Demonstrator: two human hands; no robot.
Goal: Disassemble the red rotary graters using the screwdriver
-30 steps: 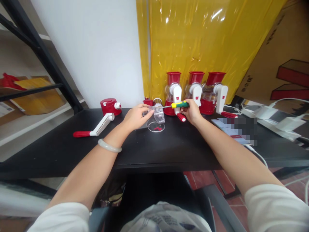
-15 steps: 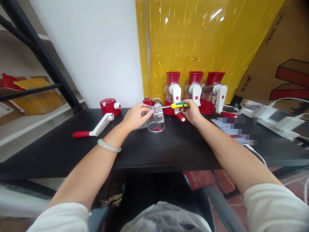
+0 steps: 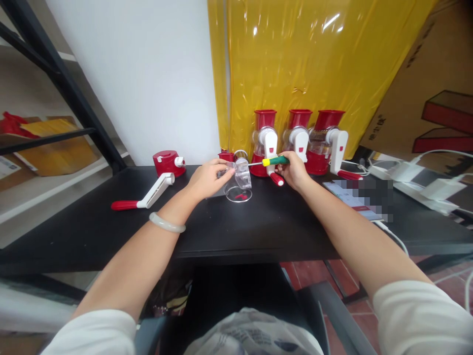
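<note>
A clear plastic housing (image 3: 239,183) lies on its side on the black table (image 3: 258,227). My left hand (image 3: 207,178) is closed on its upper left part. My right hand (image 3: 293,171) grips a screwdriver (image 3: 274,160) with a green and yellow handle. The screwdriver's metal shaft points left into the top of the clear housing. A pale bangle (image 3: 166,224) sits on my left wrist.
Three red and white hand-crank grinders (image 3: 300,140) stand in a row against a yellow sheet. A loose white crank with a red handle (image 3: 142,198) and a red base (image 3: 168,162) lie at the left. White chargers and cables (image 3: 417,185) are at the right.
</note>
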